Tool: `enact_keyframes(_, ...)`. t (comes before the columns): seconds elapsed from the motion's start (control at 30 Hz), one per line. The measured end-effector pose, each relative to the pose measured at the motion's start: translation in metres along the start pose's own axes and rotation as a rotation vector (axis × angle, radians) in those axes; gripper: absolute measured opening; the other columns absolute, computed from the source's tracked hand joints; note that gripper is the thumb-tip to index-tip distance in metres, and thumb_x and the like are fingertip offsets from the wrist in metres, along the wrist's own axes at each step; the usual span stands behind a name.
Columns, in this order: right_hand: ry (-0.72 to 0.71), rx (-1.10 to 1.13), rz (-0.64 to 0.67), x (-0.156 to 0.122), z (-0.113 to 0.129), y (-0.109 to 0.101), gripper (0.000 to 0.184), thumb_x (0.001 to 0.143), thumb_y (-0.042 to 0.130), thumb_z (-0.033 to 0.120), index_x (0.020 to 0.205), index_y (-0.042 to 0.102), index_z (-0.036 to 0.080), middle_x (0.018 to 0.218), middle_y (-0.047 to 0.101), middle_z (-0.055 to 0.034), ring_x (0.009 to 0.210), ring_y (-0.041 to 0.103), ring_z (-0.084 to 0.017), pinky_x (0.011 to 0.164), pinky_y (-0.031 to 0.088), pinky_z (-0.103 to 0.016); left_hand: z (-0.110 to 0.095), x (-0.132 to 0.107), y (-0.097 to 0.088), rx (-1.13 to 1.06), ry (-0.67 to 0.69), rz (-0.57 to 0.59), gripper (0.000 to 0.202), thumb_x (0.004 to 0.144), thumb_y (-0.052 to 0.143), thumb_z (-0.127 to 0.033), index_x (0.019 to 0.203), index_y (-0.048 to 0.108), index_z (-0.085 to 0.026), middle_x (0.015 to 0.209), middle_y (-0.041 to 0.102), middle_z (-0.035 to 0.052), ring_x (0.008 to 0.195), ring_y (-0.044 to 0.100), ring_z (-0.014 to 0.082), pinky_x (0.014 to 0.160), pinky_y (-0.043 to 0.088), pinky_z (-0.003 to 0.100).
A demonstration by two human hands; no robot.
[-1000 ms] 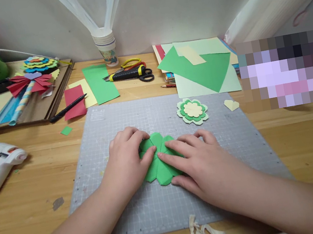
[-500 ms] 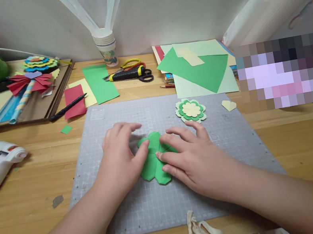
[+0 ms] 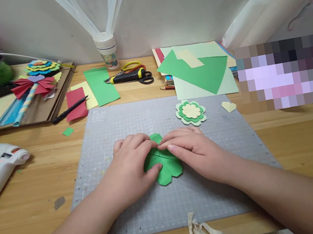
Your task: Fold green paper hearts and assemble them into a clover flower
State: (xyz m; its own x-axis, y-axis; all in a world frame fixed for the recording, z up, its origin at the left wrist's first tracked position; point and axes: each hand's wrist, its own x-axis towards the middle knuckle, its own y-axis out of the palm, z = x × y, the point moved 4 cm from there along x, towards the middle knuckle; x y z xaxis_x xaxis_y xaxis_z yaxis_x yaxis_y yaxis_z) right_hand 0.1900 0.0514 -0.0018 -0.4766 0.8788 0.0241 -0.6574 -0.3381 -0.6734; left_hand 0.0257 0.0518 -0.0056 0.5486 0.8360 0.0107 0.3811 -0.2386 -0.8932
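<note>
A folded green paper clover (image 3: 168, 167) with rounded petals lies flat on the grey cutting mat (image 3: 117, 220). My left hand (image 3: 135, 157) curls over its left side, thumb pressed on a lower petal and fingertips near the top. From the right, my right hand (image 3: 195, 146) holds the clover's upper right part, its fingers bunched together near the left fingertips. The hands hide some of the petals. Beyond my right hand sits a layered paper flower (image 3: 191, 110) in pale green, green and cream.
Left stand a glue gun (image 3: 8, 159) and cardboard with paper crafts. Behind the mat are a pen (image 3: 70, 110), green paper (image 3: 101, 88), a utility knife (image 3: 126, 76) with scissors, and stacked cups (image 3: 109, 54) of white sticks. A cream paper heart (image 3: 229, 106) lies right.
The green clover has turned a little on the mat. My right fingers have moved up from its centre toward its upper edge, and my left fingers have closed in over its left side.
</note>
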Motion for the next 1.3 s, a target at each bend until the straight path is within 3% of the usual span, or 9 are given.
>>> enact_keyframes(0.1, 0.003, 0.088, -0.021, 0.003, -0.003, 0.0, 0.03, 0.099, 0.042, 0.024, 0.085, 0.069, 0.022, 0.105, 0.073, -0.0028, 0.102, 0.062, -0.021, 0.095, 0.035, -0.044, 0.0, 0.0, -0.001, 0.004, 0.005, 0.001, 0.025, 0.082, 0.065, -0.027, 0.107, 0.06, -0.026, 0.109, 0.062, 0.0023, 0.106, 0.053, 0.0244, 0.089, 0.034, 0.044)
enact_keyframes(0.27, -0.012, 0.047, -0.075, 0.0, 0.0, -0.005, 0.02, 0.096, 0.042, 0.019, 0.102, 0.061, 0.022, 0.099, 0.071, -0.0012, 0.096, 0.061, -0.019, 0.097, 0.034, -0.043, -0.001, -0.002, 0.0, 0.012, 0.006, -0.03, 0.039, 0.082, 0.066, -0.026, 0.118, 0.052, -0.024, 0.116, 0.063, 0.0031, 0.109, 0.054, 0.0249, 0.09, 0.033, 0.044)
enact_keyframes(0.37, -0.11, -0.087, 0.012, -0.004, 0.01, -0.004, 0.019, 0.094, 0.04, 0.013, 0.102, 0.056, 0.02, 0.104, 0.069, -0.003, 0.101, 0.061, -0.018, 0.105, 0.025, -0.046, 0.001, -0.003, 0.0, 0.002, -0.017, -0.052, 0.05, 0.081, 0.066, -0.024, 0.127, 0.046, -0.024, 0.12, 0.063, 0.0053, 0.113, 0.054, 0.0253, 0.093, 0.032, 0.044)
enact_keyframes(0.5, -0.138, -0.247, 0.139, -0.007, 0.015, 0.002, 0.019, 0.091, 0.04, 0.011, 0.101, 0.055, 0.018, 0.103, 0.069, -0.0056, 0.101, 0.062, -0.02, 0.109, 0.02, -0.05, 0.0, -0.002, -0.001, 0.03, -0.008, -0.054, 0.05, 0.083, 0.063, -0.024, 0.13, 0.046, -0.024, 0.125, 0.062, 0.0069, 0.116, 0.054, 0.026, 0.094, 0.033, 0.045)
enact_keyframes(0.67, -0.193, -0.376, 0.177, -0.009, 0.014, 0.007, 0.032, 0.09, 0.04, 0.009, 0.118, 0.055, 0.013, 0.117, 0.068, -0.0122, 0.116, 0.06, -0.022, 0.115, 0.018, -0.052, -0.013, -0.011, 0.002, 0.281, 0.013, -0.071, 0.03, 0.088, 0.058, -0.03, 0.116, 0.062, -0.021, 0.125, 0.065, 0.0088, 0.111, 0.058, 0.0293, 0.093, 0.034, 0.047)
enact_keyframes(0.8, -0.258, -0.42, 0.154, -0.013, 0.017, 0.01, 0.039, 0.091, 0.039, 0.011, 0.127, 0.053, 0.006, 0.133, 0.062, -0.018, 0.131, 0.051, -0.024, 0.118, 0.02, -0.052, -0.028, -0.024, 0.014, 0.479, 0.041, -0.15, 0.039, 0.094, 0.047, -0.021, 0.127, 0.058, -0.006, 0.135, 0.061, 0.0168, 0.117, 0.057, 0.0323, 0.094, 0.033, 0.049)
enact_keyframes(1.1, -0.305, -0.517, 0.148, -0.018, 0.026, 0.021, 0.029, 0.09, 0.042, 0.013, 0.108, 0.064, 0.004, 0.135, 0.059, -0.0226, 0.133, 0.05, -0.03, 0.119, 0.027, -0.051, -0.034, -0.027, 0.024, 0.59, 0.082, -0.16, 0.043, 0.093, 0.035, -0.011, 0.124, 0.063, -0.006, 0.138, 0.057, 0.0179, 0.12, 0.059, 0.0314, 0.097, 0.036, 0.047)
enact_keyframes(1.3, -0.357, -0.553, 0.089, -0.019, 0.027, 0.025, 0.025, 0.087, 0.043, 0.009, 0.1, 0.064, 0.004, 0.126, 0.064, -0.025, 0.127, 0.055, -0.032, 0.12, 0.025, -0.051, -0.036, -0.028, 0.026, 0.599, 0.114, -0.131, 0.045, 0.086, 0.038, -0.006, 0.122, 0.065, -0.007, 0.139, 0.057, 0.0184, 0.123, 0.056, 0.0309, 0.101, 0.032, 0.048)
